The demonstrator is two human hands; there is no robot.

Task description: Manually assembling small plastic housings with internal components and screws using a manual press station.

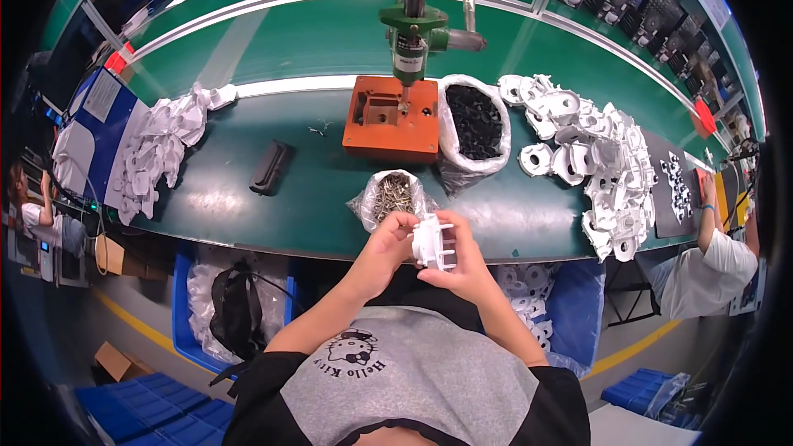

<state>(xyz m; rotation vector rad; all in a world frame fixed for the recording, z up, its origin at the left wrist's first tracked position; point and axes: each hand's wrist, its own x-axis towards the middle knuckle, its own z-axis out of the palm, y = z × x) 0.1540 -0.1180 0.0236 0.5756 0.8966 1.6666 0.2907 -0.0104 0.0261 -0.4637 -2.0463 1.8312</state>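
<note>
A white plastic housing part (429,243) with prongs along one side is held up at the table's front edge. My right hand (462,260) grips it from the right, thumb below and fingers above. On its left side, my left hand (387,248) has its fingers closed against the part. Just beyond my hands stands a bag of metal pins or screws (391,195). Behind that is a hand press (410,54) over an orange fixture block (388,142). An open bag of small black parts (472,120) leans at the fixture's right.
White plastic parts are heaped at right (613,169) and left (169,136). A dark oblong object (270,168) lies left of the fixture. Below the table are a blue bin (582,306) and another bin with a black bag (237,306). A co-worker (710,268) sits at far right.
</note>
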